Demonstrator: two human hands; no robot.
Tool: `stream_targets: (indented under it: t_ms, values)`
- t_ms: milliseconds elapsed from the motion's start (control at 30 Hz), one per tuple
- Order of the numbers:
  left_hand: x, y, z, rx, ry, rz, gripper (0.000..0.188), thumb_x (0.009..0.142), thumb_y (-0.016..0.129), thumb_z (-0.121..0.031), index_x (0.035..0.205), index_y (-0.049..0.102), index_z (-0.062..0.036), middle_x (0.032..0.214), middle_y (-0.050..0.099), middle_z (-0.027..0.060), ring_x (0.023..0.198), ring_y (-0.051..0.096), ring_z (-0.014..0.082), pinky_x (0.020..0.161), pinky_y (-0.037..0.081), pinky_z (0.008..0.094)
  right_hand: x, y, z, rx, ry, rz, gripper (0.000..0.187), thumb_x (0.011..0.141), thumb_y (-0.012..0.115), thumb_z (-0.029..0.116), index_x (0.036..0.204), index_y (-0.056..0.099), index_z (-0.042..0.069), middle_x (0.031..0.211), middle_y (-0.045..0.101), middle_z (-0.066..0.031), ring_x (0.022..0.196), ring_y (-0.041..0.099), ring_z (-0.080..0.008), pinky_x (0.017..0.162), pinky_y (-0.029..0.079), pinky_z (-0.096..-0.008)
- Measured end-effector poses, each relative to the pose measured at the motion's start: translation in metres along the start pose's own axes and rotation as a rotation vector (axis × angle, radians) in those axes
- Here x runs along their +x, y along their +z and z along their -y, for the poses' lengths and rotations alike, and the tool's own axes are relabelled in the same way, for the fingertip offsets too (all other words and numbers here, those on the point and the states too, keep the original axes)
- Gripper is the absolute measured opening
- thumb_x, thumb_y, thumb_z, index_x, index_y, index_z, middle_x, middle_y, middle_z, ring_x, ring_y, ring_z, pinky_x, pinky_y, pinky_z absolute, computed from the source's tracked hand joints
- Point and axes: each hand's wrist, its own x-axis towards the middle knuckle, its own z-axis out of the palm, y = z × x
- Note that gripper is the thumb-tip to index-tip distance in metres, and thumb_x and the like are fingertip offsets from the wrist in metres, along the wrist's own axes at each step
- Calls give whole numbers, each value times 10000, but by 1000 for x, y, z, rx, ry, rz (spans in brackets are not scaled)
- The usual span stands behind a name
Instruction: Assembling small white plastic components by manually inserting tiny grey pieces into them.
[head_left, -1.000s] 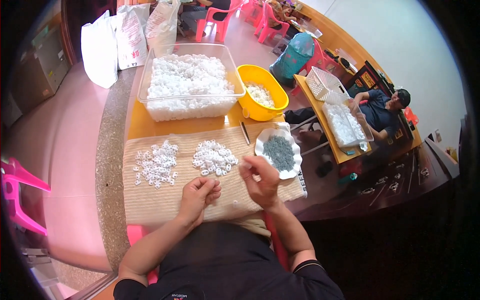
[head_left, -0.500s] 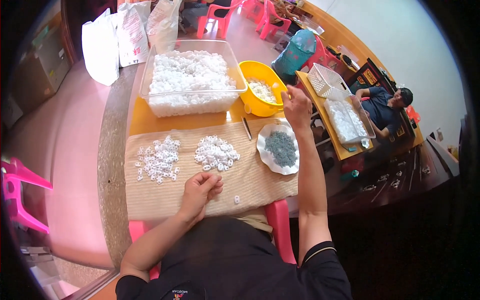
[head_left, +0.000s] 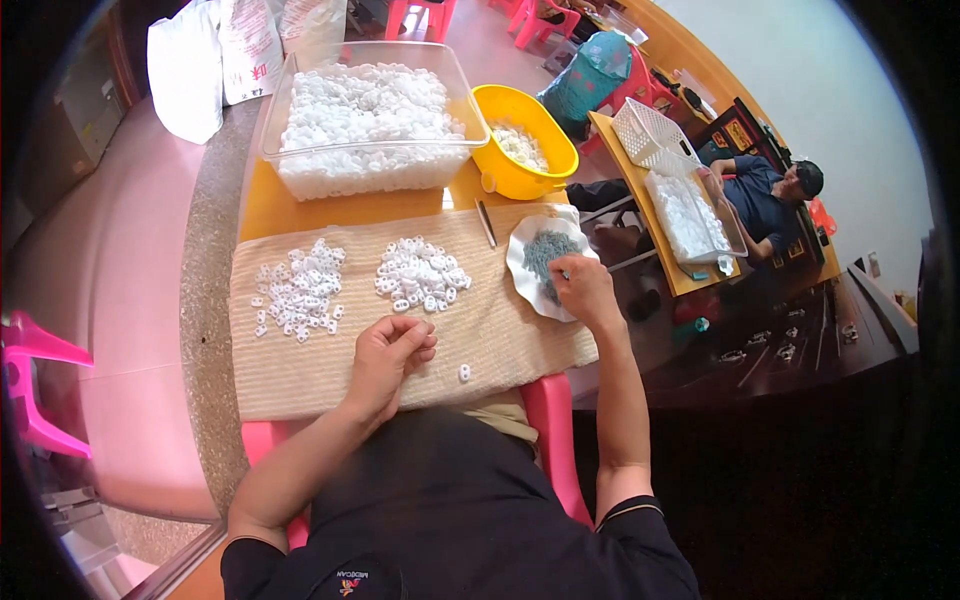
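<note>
My right hand [head_left: 588,290] reaches into a white scalloped plate [head_left: 520,262] heaped with tiny grey metal-looking pieces [head_left: 548,246]. Its thumb and fingers pinch together at the heap; whatever is between them is too small to see. Over the ribbed beige cloth [head_left: 300,385], my left hand [head_left: 385,365] is closed in a pinch, its contents hidden. Two piles of small white plastic pieces with paired holes lie beyond it: a left pile [head_left: 302,290] and a right pile [head_left: 424,274]. A single white two-holed piece [head_left: 464,372] lies right of my left hand.
Behind the cloth stand a big clear bin [head_left: 375,175] of white pieces and a yellow tub [head_left: 530,180] of pale pieces. A slim dark pen-like tool [head_left: 486,223] lies near the plate. At right, a person [head_left: 760,205] sits by another table [head_left: 690,283]. Pink chair [head_left: 40,390] at left.
My right hand has come down from beside the yellow tub to the grey pieces in the plate. My left hand keeps its pinch in nearly the same place. The whole view has shifted slightly.
</note>
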Motion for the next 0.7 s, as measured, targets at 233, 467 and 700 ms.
stream_targets:
  t_ms: [233, 467, 700]
  values:
    - [0, -1, 0, -4, -1, 5, 108, 909, 629, -111, 968, 616, -21, 931, 655, 65, 825, 634, 130, 748, 555, 266, -18, 9, 3, 14, -1, 82, 126, 815, 627, 159, 872, 690, 65, 906, 654, -140, 853, 634, -353, 754, 508, -428]
    - [-1, 0, 0, 2, -5, 3, 111, 907, 632, -111, 965, 613, -18, 936, 652, 68, 824, 632, 129, 747, 555, 266, -19, 13, 5, 55, -1, 19, 124, 828, 607, 131, 895, 683, 59, 911, 649, -147, 858, 635, -358, 753, 507, -435]
    - [0, 0, -1, 12, -5, 3, 120, 909, 631, -111, 975, 610, -13, 944, 650, 70, 833, 628, 128, 758, 554, 265, -22, 19, 10, 175, -1, -88, 99, 795, 640, 39, 885, 681, 31, 880, 658, -135, 817, 644, -330, 708, 503, -377]
